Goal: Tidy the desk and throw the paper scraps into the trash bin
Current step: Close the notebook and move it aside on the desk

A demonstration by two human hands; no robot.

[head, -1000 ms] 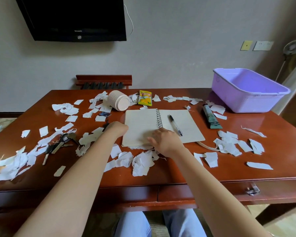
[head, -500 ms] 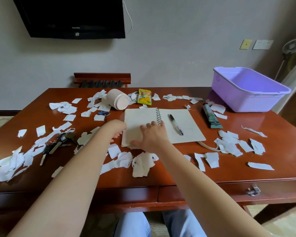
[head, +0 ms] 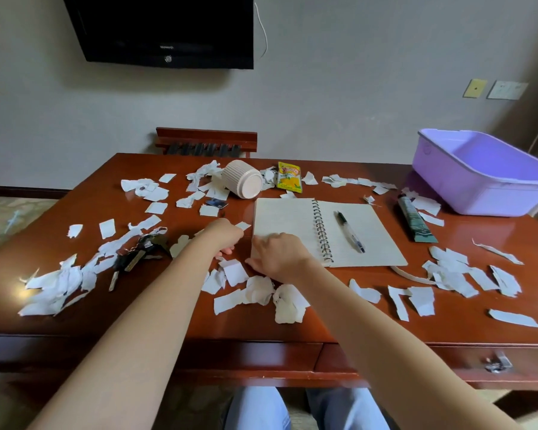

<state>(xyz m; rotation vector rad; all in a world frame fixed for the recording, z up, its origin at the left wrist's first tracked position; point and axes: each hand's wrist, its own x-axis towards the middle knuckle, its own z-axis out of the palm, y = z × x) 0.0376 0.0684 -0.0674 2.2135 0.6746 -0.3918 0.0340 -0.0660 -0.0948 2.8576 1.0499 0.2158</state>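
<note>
Desk [head: 112, 318] under paper scraps [head: 53, 287], left hand [head: 225, 237] curled, grip unclear, right hand [head: 277, 254] flat on notebook [head: 283, 218], TV [head: 168, 26] logo illegible

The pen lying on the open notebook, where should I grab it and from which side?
Pinch the pen by its clear barrel at mid-length, straight down from above. It lies flat on the right page of the notebook, with bare paper on both sides.

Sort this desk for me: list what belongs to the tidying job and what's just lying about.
Job: paper scraps, purple tub (likely the bin), open notebook, left hand and right hand at its near corner.
Lying about: tipped cup, keys, pen, yellow sachet, dark tube.
</note>
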